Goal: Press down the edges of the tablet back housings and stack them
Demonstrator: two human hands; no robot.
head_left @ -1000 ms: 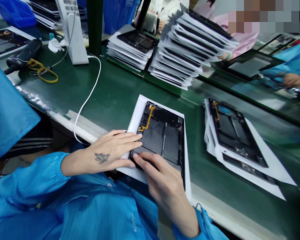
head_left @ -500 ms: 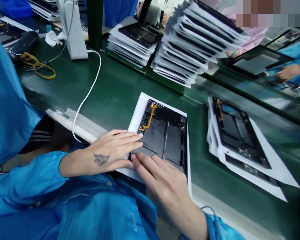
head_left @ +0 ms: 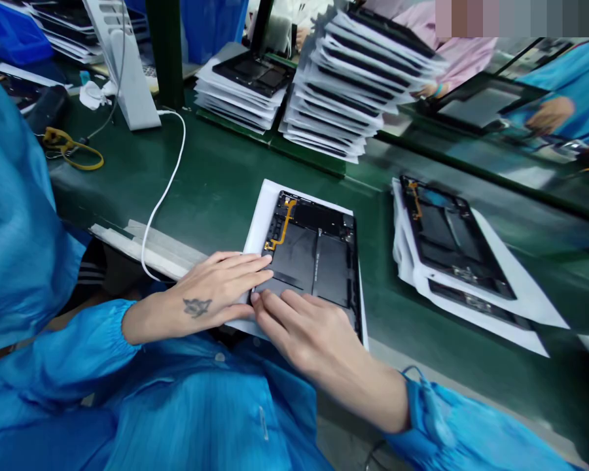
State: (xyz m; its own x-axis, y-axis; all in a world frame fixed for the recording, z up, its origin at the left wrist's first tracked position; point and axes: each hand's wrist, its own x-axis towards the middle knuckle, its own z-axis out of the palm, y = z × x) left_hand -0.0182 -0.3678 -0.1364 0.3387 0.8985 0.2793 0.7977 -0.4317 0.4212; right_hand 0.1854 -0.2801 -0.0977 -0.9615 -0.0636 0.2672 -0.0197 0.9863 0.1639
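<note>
An opened tablet (head_left: 299, 252) lies on a white sheet (head_left: 256, 216) at the table's near edge, its black inside and orange flex cable (head_left: 288, 222) facing up. My left hand (head_left: 211, 288) is open, fingers stretched flat over the tablet's left edge, thumb low near its lower left corner. Beside that thumb, my right hand (head_left: 304, 327) bends over the tablet's near edge. Its fingers are curled and close together, with the fingertips at the lower left corner. Whatever they pinch, if anything, is hidden under them.
To the right lie more opened tablets (head_left: 461, 235) on white sheets. Behind stands a tall stack of tablets and sheets (head_left: 343, 85), next to a lower stack (head_left: 240, 98). A white stand (head_left: 122, 72) with a white cable (head_left: 177, 163) is at left. A co-worker's hand (head_left: 550, 114) works beyond the rail.
The view has shifted slightly, so the surroundings sit further left. Both hands stay at the tablet's lower left corner, and the right forearm lies a little flatter.
</note>
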